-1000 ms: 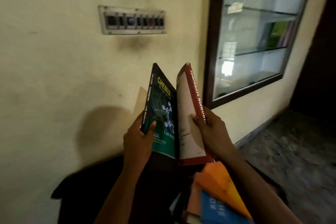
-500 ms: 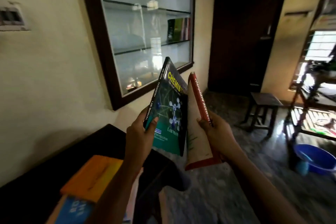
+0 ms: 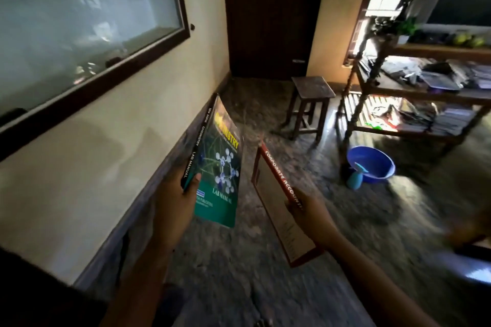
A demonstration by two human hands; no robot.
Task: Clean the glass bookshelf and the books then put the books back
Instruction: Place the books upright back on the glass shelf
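The green book [image 3: 220, 167] reads "CHEMISTRY LAB MANUAL"; the red book [image 3: 275, 202] has "CORPORATE ACCOUN…" on its spine.

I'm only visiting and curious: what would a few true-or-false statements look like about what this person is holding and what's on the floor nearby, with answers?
1. The left hand holds a green chemistry lab manual. True.
2. The right hand holds a blue book. False: it grips a red book with a cream cover.
3. The two books are pressed flat against each other. False: they are apart, with floor visible between them.
4. A blue basin sits on the floor beside the wooden rack. True.
5. The wooden stool lies tipped over. False: it stands upright near the dark door.
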